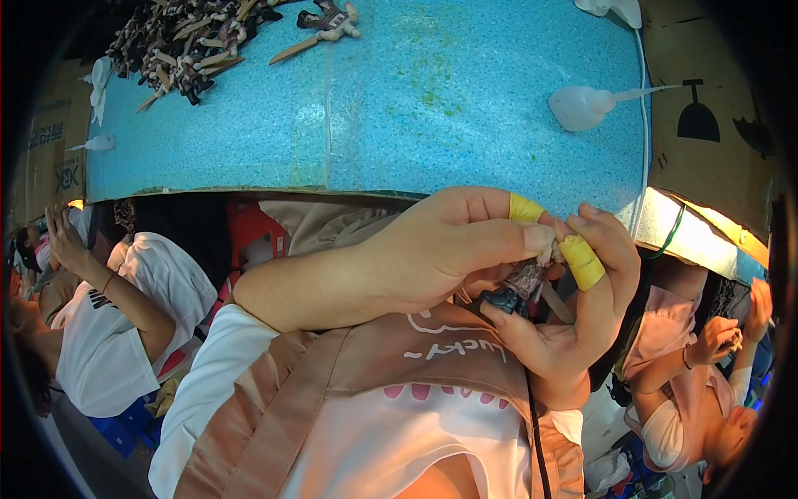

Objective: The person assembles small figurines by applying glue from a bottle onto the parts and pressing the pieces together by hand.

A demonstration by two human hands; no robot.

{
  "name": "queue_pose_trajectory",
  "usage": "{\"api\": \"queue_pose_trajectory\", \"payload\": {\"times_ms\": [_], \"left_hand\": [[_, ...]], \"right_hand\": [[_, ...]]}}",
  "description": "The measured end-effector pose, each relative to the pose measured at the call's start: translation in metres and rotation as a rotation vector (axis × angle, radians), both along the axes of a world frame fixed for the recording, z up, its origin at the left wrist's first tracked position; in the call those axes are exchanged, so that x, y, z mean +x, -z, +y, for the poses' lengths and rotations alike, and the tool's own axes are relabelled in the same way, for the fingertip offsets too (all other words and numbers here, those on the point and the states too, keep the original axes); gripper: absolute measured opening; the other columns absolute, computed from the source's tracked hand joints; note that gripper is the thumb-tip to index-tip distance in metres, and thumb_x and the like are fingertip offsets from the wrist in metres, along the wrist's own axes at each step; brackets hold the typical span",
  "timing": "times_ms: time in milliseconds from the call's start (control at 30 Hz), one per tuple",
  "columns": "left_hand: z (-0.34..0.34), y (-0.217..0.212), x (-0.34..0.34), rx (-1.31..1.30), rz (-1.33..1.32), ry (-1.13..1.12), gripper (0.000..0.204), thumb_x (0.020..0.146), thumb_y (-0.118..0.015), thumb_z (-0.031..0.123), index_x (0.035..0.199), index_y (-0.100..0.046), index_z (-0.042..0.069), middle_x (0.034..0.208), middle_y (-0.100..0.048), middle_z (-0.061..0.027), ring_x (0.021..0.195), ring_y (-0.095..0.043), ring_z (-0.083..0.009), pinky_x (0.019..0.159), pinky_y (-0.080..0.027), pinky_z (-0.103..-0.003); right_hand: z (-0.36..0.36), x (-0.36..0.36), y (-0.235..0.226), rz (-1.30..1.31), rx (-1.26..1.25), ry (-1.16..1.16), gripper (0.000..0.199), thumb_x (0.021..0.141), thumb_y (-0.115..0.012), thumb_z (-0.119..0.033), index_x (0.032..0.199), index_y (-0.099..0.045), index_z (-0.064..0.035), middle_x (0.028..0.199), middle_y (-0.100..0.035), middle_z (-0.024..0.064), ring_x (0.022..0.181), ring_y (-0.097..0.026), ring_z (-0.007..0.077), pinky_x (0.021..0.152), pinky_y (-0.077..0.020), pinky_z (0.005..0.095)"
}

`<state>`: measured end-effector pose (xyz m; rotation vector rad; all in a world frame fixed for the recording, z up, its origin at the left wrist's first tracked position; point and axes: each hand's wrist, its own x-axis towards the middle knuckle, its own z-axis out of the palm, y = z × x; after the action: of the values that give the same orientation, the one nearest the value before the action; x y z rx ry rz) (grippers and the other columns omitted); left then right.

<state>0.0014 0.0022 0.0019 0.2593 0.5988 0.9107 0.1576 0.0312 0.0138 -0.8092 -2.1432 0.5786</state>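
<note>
Close in front of my chest, both hands hold one small toy figurine (524, 281) with dark boots and a patterned grey-brown body. My left hand (453, 241) reaches across from the left and pinches its upper end between thumb and index finger. My right hand (594, 320) curls around it from the right, thumb by the boots. Yellow tape wraps a finger on each hand. The fingers hide part of the figurine. A pale, blade-like piece (555, 303) shows beside it, within my right hand.
A blue speckled table (374, 125) lies ahead, bearing a pile of similar figurines (183, 41) and a single figurine (332, 23). A white thin-nozzled bottle (578, 108) and a white cable (644, 141) are at its right. Cardboard (698, 166) borders the table. Co-workers sit at both sides.
</note>
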Motion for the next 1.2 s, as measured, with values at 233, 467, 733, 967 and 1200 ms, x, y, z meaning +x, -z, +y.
{"api": "queue_pose_trajectory", "payload": {"times_ms": [233, 467, 733, 967, 1200], "left_hand": [[0.0031, -0.0012, 0.0011, 0.030, -0.040, -0.014, 0.033, 0.085, -0.051, 0.022, 0.108, -0.050, -0.002, 0.096, -0.058, -0.0058, 0.087, -0.055, -0.0108, 0.072, -0.044, -0.021], [0.0032, -0.0007, 0.0011, 0.008, -0.031, -0.020, 0.033, 0.085, -0.051, 0.021, 0.107, -0.050, -0.003, 0.096, -0.057, -0.0065, 0.087, -0.055, -0.0113, 0.074, -0.045, -0.022], [0.0017, -0.0010, 0.0014, 0.018, -0.025, -0.021, 0.033, 0.085, -0.051, 0.022, 0.107, -0.050, -0.002, 0.095, -0.057, -0.0057, 0.086, -0.055, -0.0104, 0.072, -0.044, -0.021], [-0.0005, 0.0002, -0.0011, 0.006, 0.037, 0.019, 0.033, 0.085, -0.050, 0.023, 0.107, -0.051, -0.001, 0.093, -0.057, -0.0041, 0.083, -0.054, -0.0082, 0.068, -0.043, -0.019], [-0.0008, -0.0021, -0.0024, 0.049, -0.024, -0.002, 0.033, 0.085, -0.050, 0.023, 0.107, -0.051, -0.002, 0.093, -0.057, -0.0039, 0.082, -0.054, -0.0080, 0.067, -0.043, -0.019]], "right_hand": [[0.0036, 0.0019, -0.0007, -0.002, -0.003, -0.014, 0.060, 0.046, -0.078, -0.024, 0.095, -0.058, 0.0046, 0.097, -0.053, 0.0152, 0.088, -0.050, 0.0333, 0.076, -0.0455, 0.0412], [0.0035, -0.0002, -0.0003, 0.005, 0.007, -0.004, 0.060, 0.045, -0.078, -0.023, 0.095, -0.058, 0.0047, 0.096, -0.053, 0.0154, 0.087, -0.051, 0.0329, 0.076, -0.0463, 0.0408], [0.0012, 0.0002, 0.0007, 0.022, 0.000, -0.005, 0.061, 0.045, -0.078, -0.022, 0.095, -0.058, 0.0048, 0.097, -0.052, 0.0154, 0.088, -0.050, 0.0326, 0.076, -0.0464, 0.0407], [-0.0025, -0.0001, 0.0029, 0.014, 0.006, -0.006, 0.061, 0.045, -0.078, -0.022, 0.096, -0.058, 0.0048, 0.097, -0.051, 0.0156, 0.088, -0.051, 0.0328, 0.076, -0.0464, 0.0405], [-0.0042, -0.0014, 0.0025, 0.016, 0.009, 0.001, 0.060, 0.046, -0.078, -0.022, 0.096, -0.058, 0.0055, 0.098, -0.051, 0.0159, 0.088, -0.051, 0.0329, 0.075, -0.0466, 0.0400]]}}
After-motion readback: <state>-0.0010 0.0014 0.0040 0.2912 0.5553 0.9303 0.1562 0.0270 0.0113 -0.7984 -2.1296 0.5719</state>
